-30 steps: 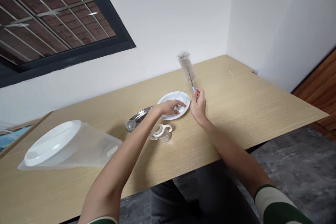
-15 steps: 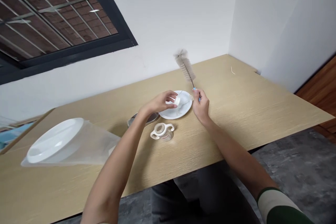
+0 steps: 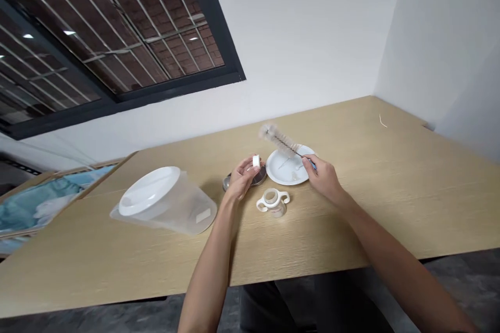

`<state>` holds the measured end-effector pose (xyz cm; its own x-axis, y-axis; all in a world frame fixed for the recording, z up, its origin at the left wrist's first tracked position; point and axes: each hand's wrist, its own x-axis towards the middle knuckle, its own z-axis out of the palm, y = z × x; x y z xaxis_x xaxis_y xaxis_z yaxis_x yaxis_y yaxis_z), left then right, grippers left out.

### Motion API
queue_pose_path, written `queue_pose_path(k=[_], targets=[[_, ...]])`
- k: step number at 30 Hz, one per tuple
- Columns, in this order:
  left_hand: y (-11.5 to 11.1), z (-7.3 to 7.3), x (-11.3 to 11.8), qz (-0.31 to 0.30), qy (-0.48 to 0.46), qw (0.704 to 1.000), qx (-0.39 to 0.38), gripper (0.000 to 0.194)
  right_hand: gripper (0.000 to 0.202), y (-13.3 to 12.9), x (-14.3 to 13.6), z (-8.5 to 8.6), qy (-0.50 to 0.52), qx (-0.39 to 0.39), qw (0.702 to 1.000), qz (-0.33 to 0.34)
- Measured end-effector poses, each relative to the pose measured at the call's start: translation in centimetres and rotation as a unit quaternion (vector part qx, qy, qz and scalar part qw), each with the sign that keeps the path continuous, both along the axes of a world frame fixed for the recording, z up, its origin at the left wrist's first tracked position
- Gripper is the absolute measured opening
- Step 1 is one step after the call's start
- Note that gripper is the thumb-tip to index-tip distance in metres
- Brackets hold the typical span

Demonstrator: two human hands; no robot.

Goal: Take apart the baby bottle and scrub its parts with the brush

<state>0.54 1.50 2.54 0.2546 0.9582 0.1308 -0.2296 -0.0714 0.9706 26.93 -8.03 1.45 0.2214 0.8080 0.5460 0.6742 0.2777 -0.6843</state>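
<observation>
A white cap [image 3: 256, 161], apparently, is pinched in the left grip [image 3: 241, 178].

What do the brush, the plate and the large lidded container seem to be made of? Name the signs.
Brush: pale, fuzzy bristles, perhaps nylon; thin, dark stem, likely metal wire.
Plate: smooth and white; plastic or ceramic, I cannot tell.
Large lidded container: probably plastic, as its body is translucent and its white lid shiny.

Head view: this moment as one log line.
left hand: holds white cap | right hand: holds bottle brush | handled bottle: upright on table
</observation>
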Motion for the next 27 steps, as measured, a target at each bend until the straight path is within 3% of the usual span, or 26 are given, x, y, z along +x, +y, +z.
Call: queue_pose_path(k=[4, 14, 18, 21, 24, 27], targets=[[-0.3, -0.8, -0.5, 0.025, -0.029, 0.999, -0.007, 0.062, 0.039, -0.4, -0.1, 0.1, -0.073, 0.015, 0.997, 0.019], [-0.1, -1.8, -1.0, 0.136, -0.066, 0.988, 0.011, 0.061, 0.032, -0.5, -0.6, -0.5, -0.113, 0.097, 0.981, 0.126], [-0.6, -1.2, -1.0, 0.136, -0.071, 0.988, 0.022, 0.060, 0.030, 0.0, 0.0, -1.0, -0.162, 0.094, 0.980, 0.073], [-0.9, -1.0, -1.0, 0.139, -0.064, 0.988, 0.027, 0.058, 0.029, 0.1, 0.4, -0.8, -0.138, 0.116, 0.983, 0.037], [-1.0, -1.1, -1.0, 0.141, -0.053, 0.989, 0.016, 0.059, 0.027, -0.2, -0.1, -0.3, -0.093, 0.143, 0.984, 0.057], [-1.0, -1.2, -1.0, 0.144, -0.054, 0.988, 0.009, 0.062, 0.027, -0.6, -0.7, -0.3, -0.118, 0.135, 0.978, 0.111]])
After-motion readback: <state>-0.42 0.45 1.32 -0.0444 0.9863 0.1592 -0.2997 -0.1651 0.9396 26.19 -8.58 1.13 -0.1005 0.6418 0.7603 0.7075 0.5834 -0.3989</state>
